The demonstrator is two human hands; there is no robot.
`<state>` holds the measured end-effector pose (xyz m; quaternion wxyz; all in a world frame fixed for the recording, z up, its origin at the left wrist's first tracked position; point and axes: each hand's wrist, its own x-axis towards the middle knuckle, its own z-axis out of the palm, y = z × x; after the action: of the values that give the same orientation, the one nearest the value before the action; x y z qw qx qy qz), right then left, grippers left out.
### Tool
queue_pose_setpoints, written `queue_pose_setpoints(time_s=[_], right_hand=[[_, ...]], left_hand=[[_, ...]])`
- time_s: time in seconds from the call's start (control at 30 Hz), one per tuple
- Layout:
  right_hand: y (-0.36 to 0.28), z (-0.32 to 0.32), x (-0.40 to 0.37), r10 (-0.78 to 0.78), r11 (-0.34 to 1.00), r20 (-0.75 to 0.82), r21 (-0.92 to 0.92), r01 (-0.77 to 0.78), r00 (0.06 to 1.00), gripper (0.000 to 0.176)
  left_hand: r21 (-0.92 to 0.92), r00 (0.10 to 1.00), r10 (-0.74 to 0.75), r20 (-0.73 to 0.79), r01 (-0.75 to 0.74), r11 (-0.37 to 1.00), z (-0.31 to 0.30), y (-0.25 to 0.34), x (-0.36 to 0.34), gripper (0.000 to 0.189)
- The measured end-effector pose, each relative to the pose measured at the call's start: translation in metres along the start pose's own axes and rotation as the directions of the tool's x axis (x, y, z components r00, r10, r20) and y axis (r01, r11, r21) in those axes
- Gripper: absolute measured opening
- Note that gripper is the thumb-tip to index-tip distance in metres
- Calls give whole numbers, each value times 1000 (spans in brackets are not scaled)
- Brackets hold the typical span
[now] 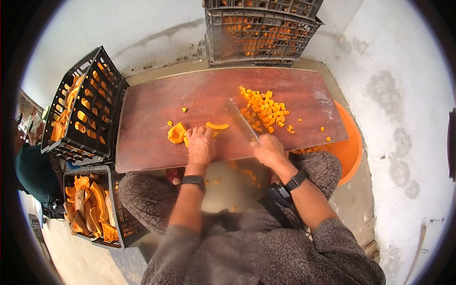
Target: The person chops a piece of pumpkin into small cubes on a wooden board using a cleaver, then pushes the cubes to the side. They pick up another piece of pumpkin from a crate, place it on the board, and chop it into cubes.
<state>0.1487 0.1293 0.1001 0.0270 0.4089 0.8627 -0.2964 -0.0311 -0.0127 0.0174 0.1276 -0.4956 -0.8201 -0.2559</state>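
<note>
My right hand (270, 151) is wrapped round the handle of a knife (243, 122), whose blade points up and left over the red-brown board (161, 102). Just right of the blade lies a heap of diced orange pumpkin (268, 108). My left hand (200, 142) rests on the board with its fingers bent down over pumpkin that they partly hide. A larger pumpkin piece (176, 133) sits left of these fingers, and a curved slice (217, 126) lies just beyond them to the right.
Stacked black crates (261, 38) of pumpkin stand behind the board. At left are another black crate (85, 107) and a lower crate of pumpkin strips (92, 209). An orange basin (350, 147) sits below the board's right end. A person in dark green (35, 173) is at far left.
</note>
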Motion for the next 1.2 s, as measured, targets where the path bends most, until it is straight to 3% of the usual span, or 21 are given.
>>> queue_pose_setpoints(time_s=[0.17, 0.23, 0.33, 0.37, 0.43, 0.5, 0.6, 0.7, 0.77, 1.03, 1.1, 1.2], right_hand=[[7, 2, 2, -21, 998, 3, 53, 20, 1000, 37], [7, 2, 5, -19, 995, 46, 101, 15, 999, 35], [4, -1, 7, 3, 994, 53, 110, -9, 999, 34], [4, 0, 7, 7, 994, 53, 111, -13, 999, 34], [6, 1, 3, 22, 993, 59, 113, -28, 998, 34], [4, 2, -2, -103, 991, -42, -85, 99, 994, 34], [-1, 4, -3, -111, 987, -32, -122, 106, 993, 34], [-1, 6, 0, -117, 988, 4, -106, 117, 993, 33], [-1, 10, 1, -109, 989, 2, -105, 108, 994, 33], [2, 12, -2, -112, 991, -57, -80, 107, 992, 28], [4, 13, -2, -96, 994, -89, -59, 91, 991, 28], [4, 12, -4, -93, 994, -100, -60, 87, 991, 29]], left_hand=[[49, 993, -109, -36, 111, 993, -6, -5, 1, 24], [-27, 985, 29, -168, -34, 999, -8, -2, 6, 21], [-24, 973, 150, -178, -156, 987, 4, 4, 13, 20], [-24, 990, 118, -79, -120, 993, 10, 5, 13, 18], [-32, 991, 115, -66, -117, 993, 15, 10, 12, 19], [-33, 992, 108, -59, -110, 993, 19, 13, 15, 19], [-42, 996, 92, -23, -93, 995, 23, 18, 17, 21], [10, 998, 36, 60, -37, 999, 19, 18, 19, 21], [115, 998, 67, 11, -68, 991, 17, 13, 21, 22], [11, 996, -5, 86, 4, 1000, 21, 8, 21, 19], [84, 991, 16, 133, -28, 996, 20, 14, 22, 30], [16, 983, -28, 179, 25, 1000, 14, 25, 20, 30]])
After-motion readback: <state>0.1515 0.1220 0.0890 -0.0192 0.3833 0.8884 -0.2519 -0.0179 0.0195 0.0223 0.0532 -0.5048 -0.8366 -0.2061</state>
